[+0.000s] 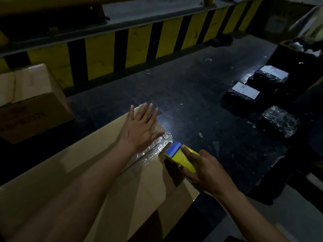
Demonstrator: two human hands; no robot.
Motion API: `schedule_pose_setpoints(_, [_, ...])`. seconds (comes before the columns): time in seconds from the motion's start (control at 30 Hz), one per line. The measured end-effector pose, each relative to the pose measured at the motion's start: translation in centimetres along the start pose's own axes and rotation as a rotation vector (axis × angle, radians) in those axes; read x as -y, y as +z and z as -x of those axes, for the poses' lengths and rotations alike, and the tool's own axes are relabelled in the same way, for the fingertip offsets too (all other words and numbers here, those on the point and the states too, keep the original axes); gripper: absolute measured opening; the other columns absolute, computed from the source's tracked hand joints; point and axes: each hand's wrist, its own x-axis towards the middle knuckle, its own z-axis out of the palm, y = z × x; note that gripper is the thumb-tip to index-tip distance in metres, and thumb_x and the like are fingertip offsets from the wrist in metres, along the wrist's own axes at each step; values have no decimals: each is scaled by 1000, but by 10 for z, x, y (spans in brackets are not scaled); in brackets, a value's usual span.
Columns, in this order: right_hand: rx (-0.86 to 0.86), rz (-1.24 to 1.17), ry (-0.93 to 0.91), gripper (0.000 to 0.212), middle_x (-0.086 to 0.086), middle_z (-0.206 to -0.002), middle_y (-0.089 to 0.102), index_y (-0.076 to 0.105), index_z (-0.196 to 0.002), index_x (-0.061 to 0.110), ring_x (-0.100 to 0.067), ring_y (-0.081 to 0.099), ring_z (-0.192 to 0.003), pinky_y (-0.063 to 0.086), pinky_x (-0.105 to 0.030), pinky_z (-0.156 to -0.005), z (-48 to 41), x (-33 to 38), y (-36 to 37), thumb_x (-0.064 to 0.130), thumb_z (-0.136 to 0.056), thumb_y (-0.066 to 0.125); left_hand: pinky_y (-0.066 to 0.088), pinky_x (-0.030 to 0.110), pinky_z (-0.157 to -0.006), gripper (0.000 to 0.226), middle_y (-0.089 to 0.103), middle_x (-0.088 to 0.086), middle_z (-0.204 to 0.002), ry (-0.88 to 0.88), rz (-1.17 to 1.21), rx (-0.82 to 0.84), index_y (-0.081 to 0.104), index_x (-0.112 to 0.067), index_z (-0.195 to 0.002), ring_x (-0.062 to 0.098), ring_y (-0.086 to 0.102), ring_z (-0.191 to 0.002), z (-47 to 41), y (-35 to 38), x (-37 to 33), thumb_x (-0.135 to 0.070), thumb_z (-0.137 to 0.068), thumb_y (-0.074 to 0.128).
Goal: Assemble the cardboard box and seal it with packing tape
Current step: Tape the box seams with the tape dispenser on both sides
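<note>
A large brown cardboard box fills the lower left, its top flaps closed. Clear packing tape shines along the seam near the box's far right edge. My left hand lies flat on the top of the box, fingers straight and spread, pressing beside the tape. My right hand grips a yellow tape dispenser with a blue front, held at the box's right edge where the taped seam ends.
A second cardboard box stands at the left on the dark floor. Three black wrapped parcels lie at the right, two with white labels. A yellow and black striped barrier runs across the back. A dark open container sits at the far right.
</note>
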Motion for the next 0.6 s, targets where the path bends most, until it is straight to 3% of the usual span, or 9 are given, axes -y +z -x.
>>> schedule_pose_setpoints(0.23, [3, -8, 42, 70, 0, -96, 40, 26, -147, 47, -24, 55, -89, 37, -30, -65, -8, 3, 12, 56, -84, 57, -5, 69, -114, 71, 0, 6, -168, -70, 27, 9, 11, -27, -160, 36, -12, -153, 7, -5, -26, -62, -99, 2])
schedule_pose_setpoints(0.4, [16, -33, 21, 71, 0, -95, 41, 25, -148, 46, -23, 53, -85, 36, -30, -64, -8, -2, 11, 53, -85, 58, -5, 74, -110, 73, 4, 6, -168, -88, -30, 28, 19, -41, -157, 39, -11, -152, 4, -3, -31, -70, -93, 0])
schedule_pose_setpoints(0.5, [37, -66, -5, 72, 0, -94, 39, 25, -148, 47, -18, 44, -80, 35, -30, -65, -4, -6, 9, 50, -86, 59, -5, 72, -111, 72, 3, 6, -168, -88, -52, 26, 17, -42, -157, 38, -14, -152, 5, -2, -28, -71, -94, -2])
schedule_pose_setpoints(0.6, [45, -34, -10, 70, 0, -93, 40, 30, -146, 47, -23, 51, -80, 37, -31, -63, 13, -19, 6, 52, -84, 60, -6, 72, -111, 72, 1, 6, -168, -94, -50, 32, 13, -41, -158, 37, -15, -152, 4, -1, -22, -71, -95, -2])
